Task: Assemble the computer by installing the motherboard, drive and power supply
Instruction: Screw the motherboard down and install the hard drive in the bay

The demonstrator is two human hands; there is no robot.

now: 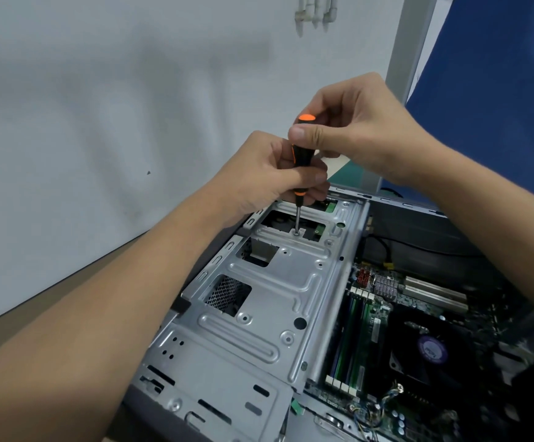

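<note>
The person leans over an open case [402, 207]. The left hand [272, 177] is curled tight round the low part of the screwdriver [301, 156]. The right hand [358, 135] pinches the orange top with thumb and fingers. The tip sits on a screw [296, 233] at the far end of the metal cage [278, 288]. The cage fills the left side of the case. Green bits show through its far holes. That may be the drive, but I can't be sure. The board [372, 317] lies flat in the right side. I can't see the power supply.

I think the step is to turn this screw in. To do it well, keep the screwdriver straight up, not leaning. Push down a little so the tip does not slip out. Let the left hand hold it steady and the right hand do the turning. Turn slowly at first so the screw goes in straight. Stop when it feels snug. A slip could send the tip into the green bits close by.

Now I count. Two hands. One screwdriver. One screw under the tip. One cage. One board. One round fan [431, 349] on the board. Four long memory slots [350, 339] side by side. Two pale card slots [434, 295] on the far right.
</note>
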